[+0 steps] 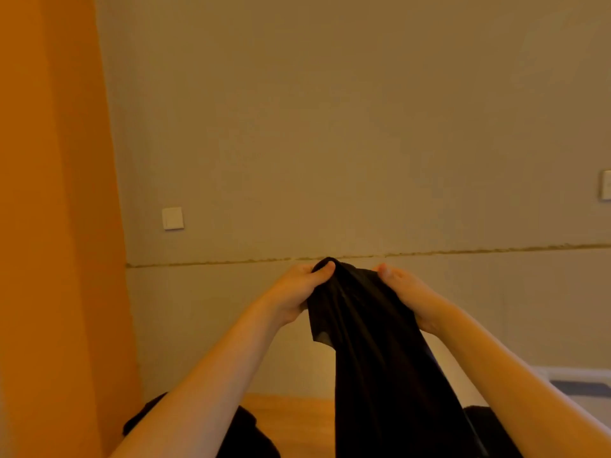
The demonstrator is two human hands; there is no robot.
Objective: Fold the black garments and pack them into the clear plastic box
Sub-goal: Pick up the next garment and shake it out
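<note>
Still early in the fold: left hand point(294, 294) and right hand point(408, 297) both pinch the sheer black garment point(373, 342) held above the wooden worktop point(291, 421). Next it probably needs straightening before it's laid flat.

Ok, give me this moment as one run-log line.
stage: lifting to fold | left hand: grips black garment top | right hand: grips same top | garment: hanging in air | clear plastic box: right, partly visible

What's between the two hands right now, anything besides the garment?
In the head view, only the black garment spans the gap: the left hand and right hand each pinch its bunched top edge, and the cloth hangs down between the forearms.
</note>
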